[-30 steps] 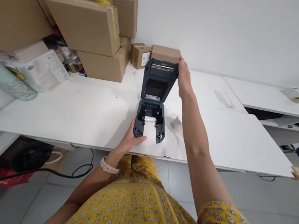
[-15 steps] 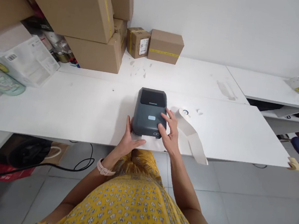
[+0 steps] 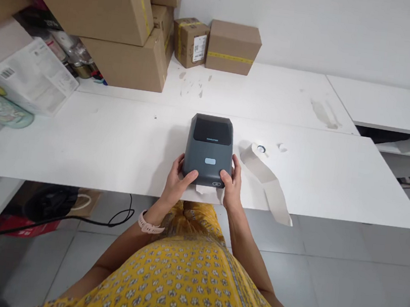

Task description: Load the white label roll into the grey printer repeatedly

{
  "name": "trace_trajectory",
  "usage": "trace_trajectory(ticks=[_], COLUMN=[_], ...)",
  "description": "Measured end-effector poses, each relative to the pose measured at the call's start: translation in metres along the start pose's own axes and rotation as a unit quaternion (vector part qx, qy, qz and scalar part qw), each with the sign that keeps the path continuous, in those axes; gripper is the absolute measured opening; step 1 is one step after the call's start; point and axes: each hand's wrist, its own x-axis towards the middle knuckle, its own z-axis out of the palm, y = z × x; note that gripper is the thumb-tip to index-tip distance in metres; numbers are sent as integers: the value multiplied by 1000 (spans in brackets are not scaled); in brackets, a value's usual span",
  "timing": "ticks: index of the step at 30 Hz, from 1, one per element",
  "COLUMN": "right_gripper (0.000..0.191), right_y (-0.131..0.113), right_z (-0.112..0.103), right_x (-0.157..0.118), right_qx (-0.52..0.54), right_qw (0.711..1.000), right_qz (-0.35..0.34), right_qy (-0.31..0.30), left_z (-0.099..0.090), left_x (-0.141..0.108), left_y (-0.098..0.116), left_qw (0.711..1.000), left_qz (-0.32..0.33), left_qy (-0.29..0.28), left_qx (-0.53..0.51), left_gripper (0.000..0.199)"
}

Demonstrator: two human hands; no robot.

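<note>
A dark grey label printer (image 3: 209, 151) with a black window on top and a pale button is between my two hands near the table's front edge. My left hand (image 3: 178, 182) grips its left front corner, thumb on top and fingers along the side. On the opposite corner my right hand (image 3: 233, 184) holds it the same way. Below the printer's front edge a bit of white label paper (image 3: 204, 190) pokes out. To the right lies a partly unrolled label roll (image 3: 262, 170), its strip hanging over the table edge.
The white table (image 3: 123, 148) runs across the view. Stacked cardboard boxes (image 3: 126, 64) stand at the back left, with two smaller boxes (image 3: 235, 47) by the wall. A green bottle (image 3: 4, 104) lies at far left. Below hangs a black cable (image 3: 88, 220).
My right hand has moved from the printer's top and right side to its front right corner. My left thumb has gone from the paper below onto the printer's top. The view has shifted slightly.
</note>
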Motion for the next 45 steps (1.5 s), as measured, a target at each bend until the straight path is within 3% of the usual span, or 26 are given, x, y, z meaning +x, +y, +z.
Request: trace_trajectory(ticks=[2,4,7,9,12,18,24,26,28,32,34,37,39,41,45], right_gripper=[93,90,85,80,77,79,74,64,46,27,25,23,24,27,38], right_y=[0,-2,-5,-4,-2,-2,-7,-19,-34,-60,-67,-71,-70,-66,-61], right_z=[1,2,4,5,5,4,6,7,8,10,12,14,14,12,8], right_x=[0,0,-1,-2,-1,1,-3,-8,-12,-12,-7,0,2,0,-9], right_qx=[-13,-49,-86,-87,-93,-58,-95,-171,-276,-431,-465,-479,-480,-479,-474], right_qw=[1000,998,994,993,992,995,990,972,933,851,831,819,817,821,834], right_qz=[-11,-37,-72,-81,-90,-78,-101,-153,-225,-300,-306,-312,-312,-300,-275], right_qy=[-7,-8,-2,-3,-3,4,13,41,55,2,-17,-54,-75,-79,-58], left_z=[-2,-6,-10,-7,7,34,31,27,20,-6,-21,-35,-35,-27,-6], left_x=[-6,-20,-47,-59,-61,-48,-48,-46,-45,-50,-52,-46,-38,-29,-23], left_y=[-1,-2,-6,-7,-5,1,-13,-16,-15,-5,0,5,6,6,3], left_qw=[1000,997,980,988,987,988,992,991,987,976,982,983,973,972,983], left_qz=[7,24,34,-28,-113,-143,-112,-108,-99,-54,-23,56,104,127,110], left_qy=[-1,39,130,49,-98,-60,-58,-82,-120,-181,-125,44,117,115,38], left_qx=[15,63,146,141,64,-18,-1,11,33,106,141,167,167,162,141], left_gripper=[87,82,48,38,47,48,54,56,57,46,41,38,37,43,58])
